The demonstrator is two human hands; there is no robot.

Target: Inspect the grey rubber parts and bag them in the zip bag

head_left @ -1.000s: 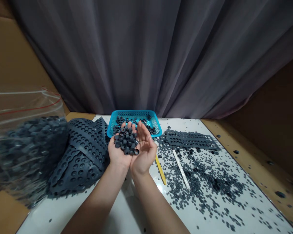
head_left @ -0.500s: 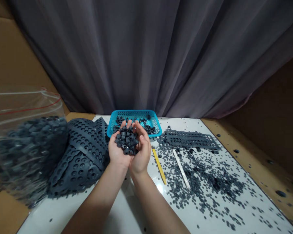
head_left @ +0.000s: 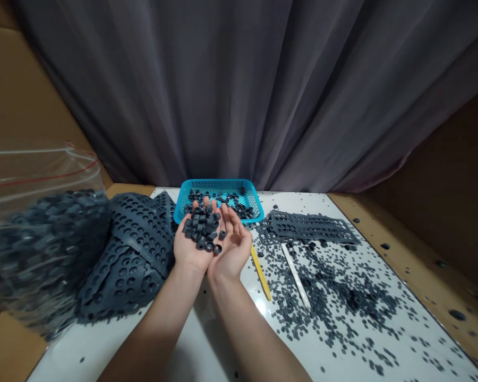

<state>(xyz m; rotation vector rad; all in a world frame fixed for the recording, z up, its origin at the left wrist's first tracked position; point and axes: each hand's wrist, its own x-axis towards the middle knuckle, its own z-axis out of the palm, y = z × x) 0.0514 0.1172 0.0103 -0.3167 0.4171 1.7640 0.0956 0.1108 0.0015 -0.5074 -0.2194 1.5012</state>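
My left hand (head_left: 191, 257) is cupped palm up and holds a heap of small black rubber rings (head_left: 201, 225), some showing a centre hole. Pressed against its side, my right hand (head_left: 233, 252) lies palm up with fingers stretched. Its palm is mostly bare, with one or two rings by its inner edge. Just beyond my fingertips stands a blue plastic basket (head_left: 258, 208), which contains more of these black pieces.
A clear zip bag (head_left: 43, 254) full of black pieces stands at the left, beside perforated black rubber sheets (head_left: 131, 254). On the right are a yellow stick (head_left: 262, 276), a white stick (head_left: 296, 276), a perforated strip (head_left: 310, 227) and many scattered black discs (head_left: 334, 297).
My right hand has opened outward to the right, baring its palm. The heap of rings now rests mainly in my left hand, which has shifted slightly left.
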